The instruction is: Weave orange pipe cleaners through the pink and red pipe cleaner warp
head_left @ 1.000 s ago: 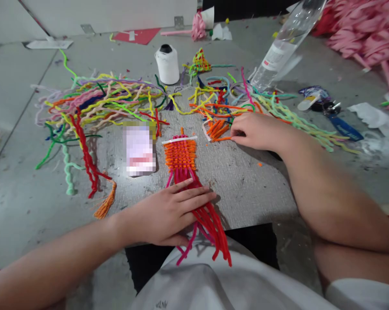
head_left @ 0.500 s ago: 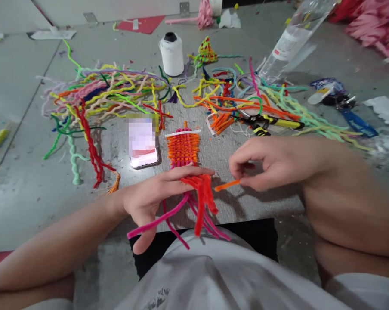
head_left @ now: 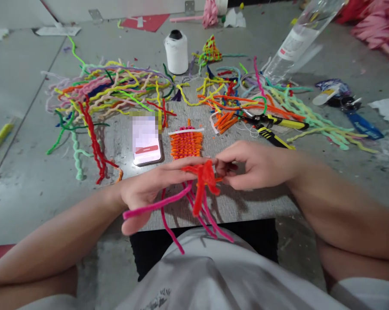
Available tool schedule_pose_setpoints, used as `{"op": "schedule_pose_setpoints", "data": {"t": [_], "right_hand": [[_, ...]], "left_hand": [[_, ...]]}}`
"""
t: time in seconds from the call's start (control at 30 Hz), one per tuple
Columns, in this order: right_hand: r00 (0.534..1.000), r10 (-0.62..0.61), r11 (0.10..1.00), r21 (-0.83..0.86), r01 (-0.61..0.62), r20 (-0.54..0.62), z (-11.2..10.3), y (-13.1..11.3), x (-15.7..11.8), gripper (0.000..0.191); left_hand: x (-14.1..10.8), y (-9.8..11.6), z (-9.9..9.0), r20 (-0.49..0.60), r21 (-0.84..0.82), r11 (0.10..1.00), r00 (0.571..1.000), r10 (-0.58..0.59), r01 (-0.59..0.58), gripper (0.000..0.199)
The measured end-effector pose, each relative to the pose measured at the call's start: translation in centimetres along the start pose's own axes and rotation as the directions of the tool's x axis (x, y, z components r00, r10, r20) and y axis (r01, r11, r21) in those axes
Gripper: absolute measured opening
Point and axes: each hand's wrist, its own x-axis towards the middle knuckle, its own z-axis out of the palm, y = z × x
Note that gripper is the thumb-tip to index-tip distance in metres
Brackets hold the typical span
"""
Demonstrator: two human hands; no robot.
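Woven panel [head_left: 186,146]: an orange strip meets its loose strands

At the left of the surface [head_left: 255,211], well back from the near edge, sprawls a tangled heap of fuzzy strands [head_left: 100,97], many crimped into waves. A twisted red length [head_left: 93,144] trails from it toward the near edge. Next comes a smooth, flat phone [head_left: 147,155] with rounded corners, its screen mostly masked.

The left hand [head_left: 149,181] reaches in over the near edge, fingers stretched close together, thumb spread away; whether it clamps anything between the fingers cannot be told. Plush red strands [head_left: 199,189] bend over beside its fingertips, while thinner magenta strands [head_left: 155,204] droop toward the near edge, one crossing the thumb.

Just beyond this hand, the panel lies flat near the middle of the surface: a tight, ribbed rectangle of orange and magenta, a stiff white strip [head_left: 186,131] across its far end.

The right hand [head_left: 255,165] pinches a short orange strip [head_left: 219,179] beside the red strands. The step looks like threading a cross row; the next move probably calls for keeping the two colours apart and sliding the strip between them without snagging.

Behind it lie cut orange pieces [head_left: 226,122], then yellow-and-black pliers [head_left: 262,120], and wavy pale-green strands [head_left: 323,122] toward the right.
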Motion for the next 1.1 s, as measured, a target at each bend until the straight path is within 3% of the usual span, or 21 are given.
{"op": "schedule_pose_setpoints", "data": {"t": [0.07,0.2,0.3,0.37,0.47,0.6,0.7,0.83,0.97,1.1], "right_hand": [[0.998,0.042,0.998,0.051,-0.044,0.038,0.2,0.2,0.3,0.008],[0.991,0.056,0.975,0.206,-0.08,0.124,0.0,1.4,0.7,0.014],[0.972,0.028,0.953,0.287,-0.097,0.235,-0.7,2.1,0.8,0.023],[0.968,0.047,0.943,0.307,-0.124,0.248,-0.9,2.1,0.8,0.025],[0.98,0.092,0.912,0.38,-0.154,0.176,-0.4,1.7,1.0,0.024],[0.983,0.169,0.833,0.522,-0.183,0.075,0.9,1.8,1.5,0.023],[0.971,0.237,0.817,0.541,-0.2,0.001,1.8,2.1,1.9,0.023],[0.959,0.244,0.87,0.47,-0.15,-0.145,3.2,2.2,2.6,0.029],[0.945,0.106,0.981,0.186,-0.05,-0.309,4.5,2.5,3.4,0.033],[0.934,0.094,0.994,-0.017,-0.106,-0.345,5.1,2.8,3.7,0.035]], "left_hand": [[0.9,0.5,0.0,-0.032,-0.167,0.98,0.994,0.101,-0.105,0.129],[1.9,1.7,-0.2,-0.085,-0.283,0.935,0.977,0.196,-0.213,0.117],[1.8,1.8,-0.5,0.028,-0.3,0.941,0.984,0.173,-0.157,0.101],[1.6,1.7,-0.7,0.108,-0.284,0.955,0.986,0.124,-0.089,0.099],[1.6,1.7,-0.4,0.096,-0.187,0.977,0.987,0.125,-0.106,0.101],[1.7,1.9,0.2,0.032,0.124,0.989,0.996,0.079,-0.083,0.11],[1.8,2.1,0.2,0.003,0.199,0.978,0.998,0.061,-0.06,0.114],[1.8,2.2,0.0,-0.017,0.124,0.989,0.997,0.08,-0.077,0.092],[1.9,2.2,0.1,-0.089,0.107,0.994,0.995,0.039,-0.03,0.063],[2.0,2.4,0.5,-0.11,0.207,0.978,0.994,0.021,0.002,0.029]]}}
